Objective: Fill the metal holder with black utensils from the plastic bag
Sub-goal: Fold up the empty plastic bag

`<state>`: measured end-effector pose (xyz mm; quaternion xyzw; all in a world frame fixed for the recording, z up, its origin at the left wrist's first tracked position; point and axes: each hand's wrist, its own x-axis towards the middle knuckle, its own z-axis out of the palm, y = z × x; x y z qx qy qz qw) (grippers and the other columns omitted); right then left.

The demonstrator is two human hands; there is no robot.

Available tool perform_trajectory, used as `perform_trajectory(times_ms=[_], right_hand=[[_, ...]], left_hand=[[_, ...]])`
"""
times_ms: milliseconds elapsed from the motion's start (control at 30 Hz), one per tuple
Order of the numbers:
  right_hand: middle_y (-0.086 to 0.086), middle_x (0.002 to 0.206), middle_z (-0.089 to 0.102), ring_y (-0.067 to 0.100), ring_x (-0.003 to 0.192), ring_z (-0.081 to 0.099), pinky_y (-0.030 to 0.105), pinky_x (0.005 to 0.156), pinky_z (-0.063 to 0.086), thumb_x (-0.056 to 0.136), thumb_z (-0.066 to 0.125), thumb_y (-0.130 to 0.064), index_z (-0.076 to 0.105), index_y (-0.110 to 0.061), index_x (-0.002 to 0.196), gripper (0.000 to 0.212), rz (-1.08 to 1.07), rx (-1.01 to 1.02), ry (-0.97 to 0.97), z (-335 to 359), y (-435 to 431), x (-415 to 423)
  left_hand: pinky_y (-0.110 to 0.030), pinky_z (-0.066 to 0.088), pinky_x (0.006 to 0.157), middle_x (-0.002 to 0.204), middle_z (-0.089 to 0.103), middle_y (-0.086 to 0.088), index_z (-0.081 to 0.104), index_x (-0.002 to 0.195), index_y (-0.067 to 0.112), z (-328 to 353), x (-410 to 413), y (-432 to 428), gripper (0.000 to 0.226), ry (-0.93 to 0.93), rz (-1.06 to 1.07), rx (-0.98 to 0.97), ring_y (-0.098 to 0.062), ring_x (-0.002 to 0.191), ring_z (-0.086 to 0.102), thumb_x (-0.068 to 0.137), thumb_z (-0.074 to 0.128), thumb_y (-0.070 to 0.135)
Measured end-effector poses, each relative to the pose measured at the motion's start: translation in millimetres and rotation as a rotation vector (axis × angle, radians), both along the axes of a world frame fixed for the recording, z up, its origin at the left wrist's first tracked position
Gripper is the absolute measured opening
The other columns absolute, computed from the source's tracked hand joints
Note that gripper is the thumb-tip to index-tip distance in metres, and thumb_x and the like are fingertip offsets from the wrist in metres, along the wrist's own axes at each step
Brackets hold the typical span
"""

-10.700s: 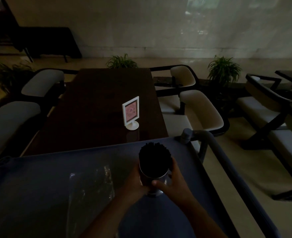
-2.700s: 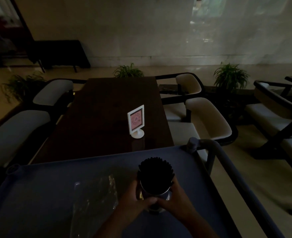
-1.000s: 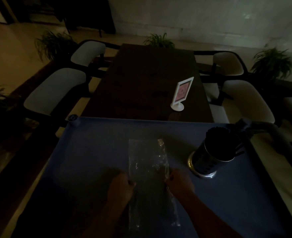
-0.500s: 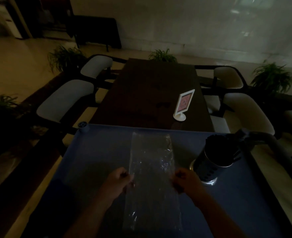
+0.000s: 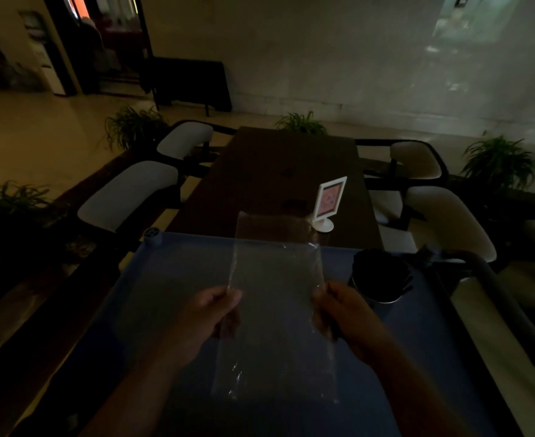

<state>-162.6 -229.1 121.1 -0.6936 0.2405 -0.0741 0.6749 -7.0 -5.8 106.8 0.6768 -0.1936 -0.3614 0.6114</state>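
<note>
A clear plastic bag (image 5: 275, 298) is held up flat over the blue cart top (image 5: 165, 279). My left hand (image 5: 211, 313) pinches its left edge and my right hand (image 5: 343, 313) pinches its right edge. I see no utensils inside the bag. The metal holder (image 5: 381, 283) stands on the cart to the right of my right hand, packed with black utensils whose dark tops fill its mouth. The room is dim.
Beyond the cart lies a dark wooden table (image 5: 275, 175) with a white sign stand (image 5: 329, 201). Pale cushioned chairs (image 5: 127, 193) flank it on both sides. The cart's handle bar (image 5: 493, 279) curves along the right. Potted plants (image 5: 499, 160) stand around.
Both hands left the metal holder, took the plastic bag by its sides and lifted it off the cart, raising it higher and spreading it flat. My view tilted upward.
</note>
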Motion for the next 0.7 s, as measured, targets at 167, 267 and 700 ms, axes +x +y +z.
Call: perform_trajectory(times_ms=[167,267,700], right_hand=[[0.007,0.063,0.059,0.014,0.047,0.051,0.023,0.041,0.041,0.097,0.057,-0.026,0.067,-0.006,0.096,0.022,0.033,0.104,0.014,-2.8,-4.2,-13.5],[0.004,0.058,0.057,0.012,0.045,0.049,0.022,0.041,0.039,0.095,0.058,-0.017,0.068,-0.008,0.084,0.017,0.057,0.071,0.017,-4.4,-4.2,-18.8],[0.025,0.094,0.070,0.032,0.077,0.068,0.033,0.063,0.057,0.087,0.049,-0.001,0.068,0.000,0.112,0.031,-0.193,0.452,-0.261,-3.9,-19.8,-19.2]], left_hand=[[-0.024,0.049,0.047,0.070,0.069,-0.007,0.066,0.093,0.003,1.9,-11.8,-7.0,0.016,-0.033,-0.036,0.021,-0.016,0.055,0.061,0.091,0.064,0.018],[-0.024,0.045,0.045,0.065,0.065,-0.008,0.064,0.091,0.001,3.4,-15.1,-13.2,0.013,-0.064,0.007,0.007,-0.016,0.051,0.057,0.095,0.060,0.013],[-0.018,0.054,0.051,0.078,0.070,-0.005,0.074,0.105,0.015,-5.7,-9.9,-26.5,0.026,0.358,0.034,-0.346,-0.009,0.062,0.067,0.084,0.060,0.007]])
